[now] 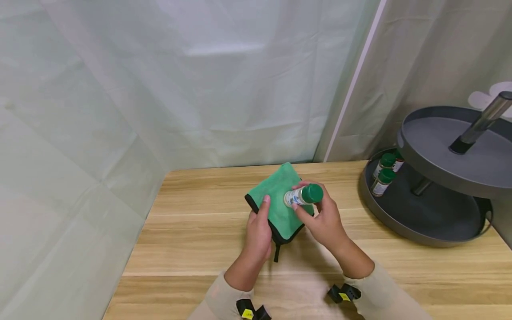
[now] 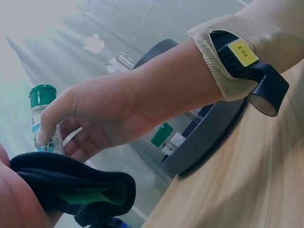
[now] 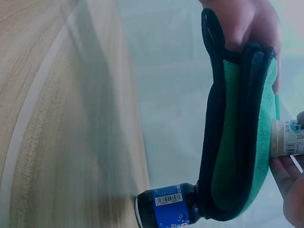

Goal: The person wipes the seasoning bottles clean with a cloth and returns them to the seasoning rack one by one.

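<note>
My left hand (image 1: 258, 235) grips a folded green cloth (image 1: 286, 222) with black edging and a small black loop, thumb on top and fingers beneath. In my right hand (image 1: 328, 222), a small white-labelled shaker jar (image 1: 296, 197) with a green cap is pinched between thumb and fingers. The jar lies tilted over the cloth, its cap toward me; in the right wrist view the jar's base (image 3: 278, 138) meets the cloth's face. Below the cloth in that view, a dark jar with a blue label (image 3: 170, 209) stands on the table, hidden by the cloth in the head view.
At the right stands a grey two-tier round tray (image 1: 370, 206) with a metal post (image 1: 484, 120). Its lower tier holds several green-capped jars (image 1: 382, 182) at the left side. A pale curtain (image 1: 240, 89) hangs behind the wooden table (image 1: 192, 240).
</note>
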`<state>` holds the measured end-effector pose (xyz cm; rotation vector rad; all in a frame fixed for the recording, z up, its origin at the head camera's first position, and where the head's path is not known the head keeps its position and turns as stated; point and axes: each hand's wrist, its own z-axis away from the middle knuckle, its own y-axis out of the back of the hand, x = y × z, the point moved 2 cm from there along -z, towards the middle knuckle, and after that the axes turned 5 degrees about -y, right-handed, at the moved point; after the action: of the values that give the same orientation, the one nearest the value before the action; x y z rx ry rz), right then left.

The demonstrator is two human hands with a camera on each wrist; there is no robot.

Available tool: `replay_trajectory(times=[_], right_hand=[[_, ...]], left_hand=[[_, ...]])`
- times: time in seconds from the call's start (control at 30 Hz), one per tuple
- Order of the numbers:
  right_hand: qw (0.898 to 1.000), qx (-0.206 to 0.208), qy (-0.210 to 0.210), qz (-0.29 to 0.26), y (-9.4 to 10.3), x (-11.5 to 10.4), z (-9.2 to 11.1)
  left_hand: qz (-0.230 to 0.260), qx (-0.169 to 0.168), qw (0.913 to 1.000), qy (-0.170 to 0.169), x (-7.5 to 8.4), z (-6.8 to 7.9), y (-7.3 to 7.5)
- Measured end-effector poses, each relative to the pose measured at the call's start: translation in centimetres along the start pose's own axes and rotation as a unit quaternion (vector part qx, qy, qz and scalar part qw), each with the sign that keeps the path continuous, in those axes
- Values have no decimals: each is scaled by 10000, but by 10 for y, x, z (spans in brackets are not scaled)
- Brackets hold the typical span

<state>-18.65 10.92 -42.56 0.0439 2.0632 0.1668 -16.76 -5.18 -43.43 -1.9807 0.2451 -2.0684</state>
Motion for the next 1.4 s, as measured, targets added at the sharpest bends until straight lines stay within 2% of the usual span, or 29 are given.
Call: replay_trajectory(times=[0.27,0.47,0.7,1.0,1.17,1.4], right_hand=[[9995,159,-19,-284,0,1,-1],[9988,224,-18,-426,-2,2,1],[9986,53,-160,-498,-5,1,2],[9985,-372,-390,-48,2,1,0],[9973,-541,-334,381,7,-1,-2],[9953,-457,-307,794,15,-5,-6]], left_hand=[[3,17,10000,-35,-2,-1,-1],[-174,-70,9998,34,-3,1,-2],[50,-255,9997,-17,-4,2,-5],[-37,-216,9998,27,-4,0,-3],[-37,-258,9997,-10,-3,0,-2],[76,-137,9999,-37,5,-3,2]])
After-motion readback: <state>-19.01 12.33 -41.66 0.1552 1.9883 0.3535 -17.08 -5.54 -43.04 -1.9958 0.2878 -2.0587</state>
